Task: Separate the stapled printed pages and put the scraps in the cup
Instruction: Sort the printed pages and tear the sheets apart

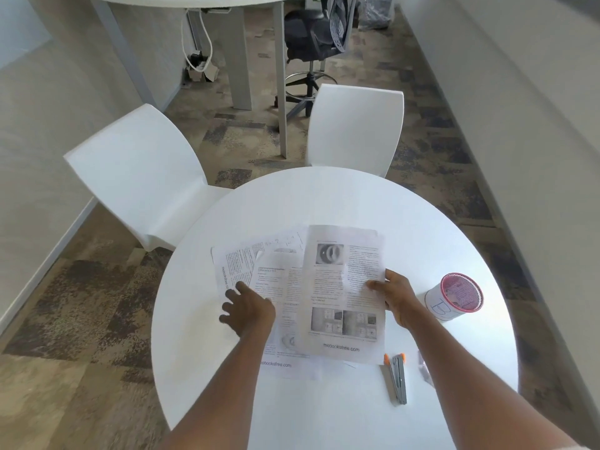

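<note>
On the round white bench point(422, 222) we see the right hand point(397, 298) w/ grip clamped on the top printed white page point(344, 287), the left hand point(248, 311) w/ fingers apart, flat on the lower pages point(240, 264); the white paper cup w/ red rim point(454, 298) stands just right of the pages.

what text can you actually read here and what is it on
"mebooksfree.com": foot of the top printed page, held by the right hand.
"...ebooksfree.com": foot of the lower page, partly covered.
"mebooksfree.co...": side of the left page, cut off by the left hand.
"B": handwritten on the cup.
Body text: too blurred.
</note>
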